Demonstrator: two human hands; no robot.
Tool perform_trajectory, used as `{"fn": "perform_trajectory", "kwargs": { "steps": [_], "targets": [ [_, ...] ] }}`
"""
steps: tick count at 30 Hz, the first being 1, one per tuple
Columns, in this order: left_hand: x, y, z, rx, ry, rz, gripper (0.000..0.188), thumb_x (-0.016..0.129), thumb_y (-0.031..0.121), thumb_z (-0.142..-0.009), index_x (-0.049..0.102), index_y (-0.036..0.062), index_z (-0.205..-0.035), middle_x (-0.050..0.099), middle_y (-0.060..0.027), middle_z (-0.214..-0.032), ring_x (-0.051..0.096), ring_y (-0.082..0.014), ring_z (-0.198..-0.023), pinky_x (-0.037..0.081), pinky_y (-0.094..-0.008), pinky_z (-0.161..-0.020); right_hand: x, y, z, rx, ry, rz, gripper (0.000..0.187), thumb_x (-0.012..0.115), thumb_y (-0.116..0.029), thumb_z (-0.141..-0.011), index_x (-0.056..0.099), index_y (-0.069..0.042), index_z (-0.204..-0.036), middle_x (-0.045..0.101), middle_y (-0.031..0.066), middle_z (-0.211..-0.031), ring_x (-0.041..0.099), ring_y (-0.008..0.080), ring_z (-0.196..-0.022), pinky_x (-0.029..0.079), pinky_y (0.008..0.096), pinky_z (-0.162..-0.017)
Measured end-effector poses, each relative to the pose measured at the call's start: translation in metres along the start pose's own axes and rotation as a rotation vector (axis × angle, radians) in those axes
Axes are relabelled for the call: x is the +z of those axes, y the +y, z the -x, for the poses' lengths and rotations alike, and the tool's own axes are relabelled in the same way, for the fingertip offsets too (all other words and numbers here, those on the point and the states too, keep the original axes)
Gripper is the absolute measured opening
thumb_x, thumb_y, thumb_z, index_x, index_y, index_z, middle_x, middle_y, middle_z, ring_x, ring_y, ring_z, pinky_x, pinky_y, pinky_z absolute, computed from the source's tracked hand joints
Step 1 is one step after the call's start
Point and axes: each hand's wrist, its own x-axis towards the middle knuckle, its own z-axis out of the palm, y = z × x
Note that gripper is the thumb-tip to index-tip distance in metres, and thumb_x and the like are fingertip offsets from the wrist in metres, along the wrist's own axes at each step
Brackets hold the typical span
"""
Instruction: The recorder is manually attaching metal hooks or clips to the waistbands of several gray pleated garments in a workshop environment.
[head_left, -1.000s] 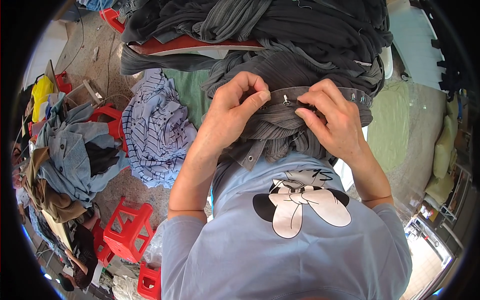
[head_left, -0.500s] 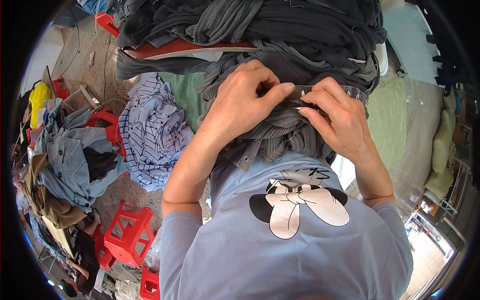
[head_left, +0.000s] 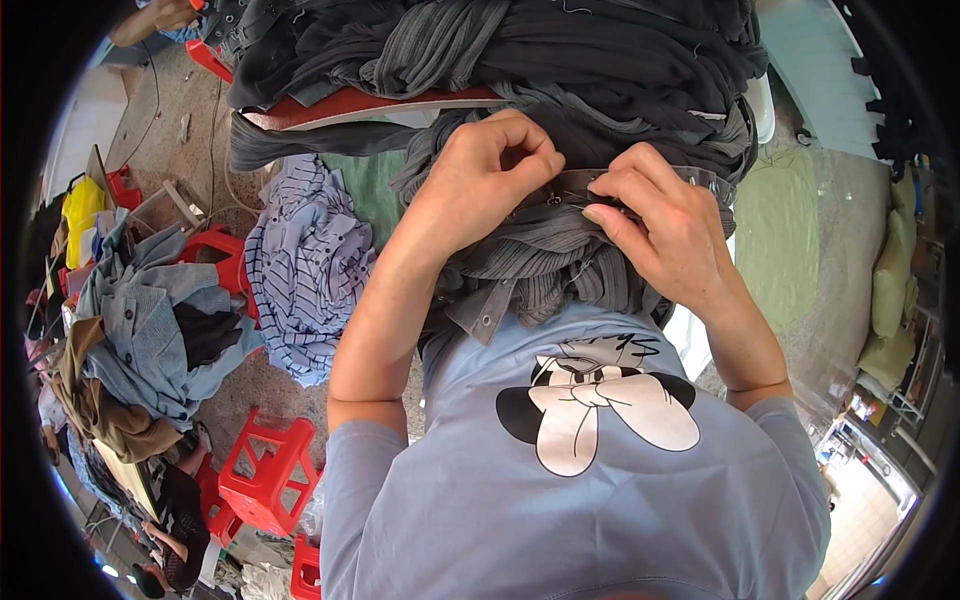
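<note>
A dark grey ribbed garment [head_left: 540, 245] is bunched on my lap, its flap with a metal eyelet hanging toward my shirt. My left hand [head_left: 490, 180] is closed in a pinch at the upper edge of its dark band. A small round fastener [head_left: 555, 199] shows on the band just right of those fingertips. My right hand [head_left: 670, 225] is curled, thumb and fingers nearly together, around something small and dark that its fingers mostly hide. A clear strip [head_left: 700, 178] with small pale marks runs along the band behind my right hand.
A heap of dark garments [head_left: 600, 50] lies ahead on a red-edged surface. On the left are a striped blue shirt pile [head_left: 315, 270], blue-grey clothes [head_left: 150, 300] and a red stool [head_left: 268, 475]. Another person's hand [head_left: 172, 14] shows at the top left; a seated person [head_left: 178, 520] is lower left.
My hands have drawn apart a little, the left shifting left, and the small fastener between them shows more plainly. Another person's hand has come into view at the top left.
</note>
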Motion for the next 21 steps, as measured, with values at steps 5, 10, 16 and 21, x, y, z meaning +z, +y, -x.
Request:
{"fn": "perform_trajectory", "kwargs": {
  "steps": [5,10,16,21],
  "targets": [
    [0.005,0.008,0.001,0.025,0.015,-0.319,0.018,0.073,0.01,-0.087,0.068,-0.0058,-0.081,0.061,-0.0058,-0.086,0.056,-0.0112,-0.076,0.044,-0.0254,-0.069,-0.005,-0.003,0.002,-0.043,-0.061,0.034,0.018,0.076,-0.013,-0.086,0.068,-0.002,-0.097,0.062,0.008,-0.097,0.065,0.0242,-0.068,0.051,0.0354,-0.058],
    [0.004,0.008,-0.004,0.006,-0.139,-0.231,0.012,0.074,0.006,-0.081,0.069,-0.0042,-0.079,0.061,-0.0037,-0.092,0.056,-0.0105,-0.08,0.044,-0.0251,-0.071,-0.005,-0.003,0.006,-0.035,-0.067,0.013,0.018,0.075,-0.016,-0.087,0.067,-0.003,-0.095,0.059,0.0058,-0.095,0.066,0.0243,-0.07,0.053,0.0351,-0.059],
    [-0.003,0.002,-0.002,-0.109,-0.147,0.171,0.008,0.071,0.006,-0.083,0.07,-0.0016,-0.081,0.06,-0.0015,-0.1,0.054,-0.0068,-0.085,0.042,-0.0225,-0.077,0.0,0.0,0.006,0.062,-0.024,-0.092,0.017,0.076,-0.011,-0.087,0.068,-0.001,-0.097,0.063,0.0097,-0.097,0.065,0.0235,-0.068,0.051,0.0335,-0.059],
    [-0.003,0.003,-0.001,-0.14,-0.14,0.206,0.008,0.071,0.007,-0.083,0.07,-0.0009,-0.083,0.061,-0.0015,-0.102,0.055,-0.007,-0.086,0.043,-0.0228,-0.078,0.006,0.002,-0.001,0.007,0.025,-0.074,0.016,0.076,-0.012,-0.087,0.068,-0.001,-0.096,0.064,0.0096,-0.097,0.065,0.0239,-0.069,0.052,0.0335,-0.06]
  ]
}}
